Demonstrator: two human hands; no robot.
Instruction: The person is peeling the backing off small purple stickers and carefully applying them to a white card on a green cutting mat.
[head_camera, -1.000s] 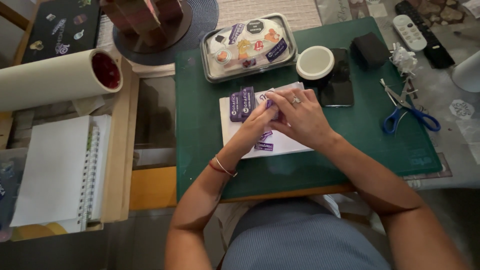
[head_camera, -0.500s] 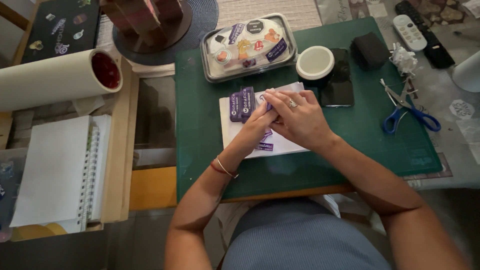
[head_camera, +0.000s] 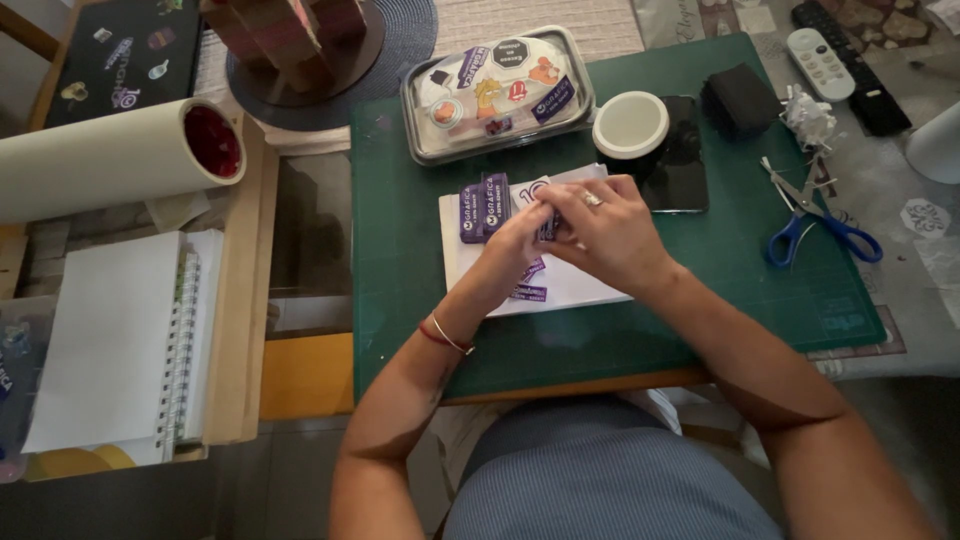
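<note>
We see a white sheet (head_camera: 570, 285) flat on the matte green mat (head_camera: 420, 300), glossy purple stickers (head_camera: 484, 207) at its ten o'clock corner. Left hand (head_camera: 515, 240) and right hand (head_camera: 605, 235) meet over the sheet's centre, fingertips pinched together on a small purple sticker (head_camera: 548, 228). Blue-handled scissors (head_camera: 810, 225) lie at three o'clock.

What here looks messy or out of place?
Little stands out. A crumpled white paper scrap lies by the blue-handled scissors, which rest open, half off the green cutting mat. Both hands work over the white sticker sheet.
</note>
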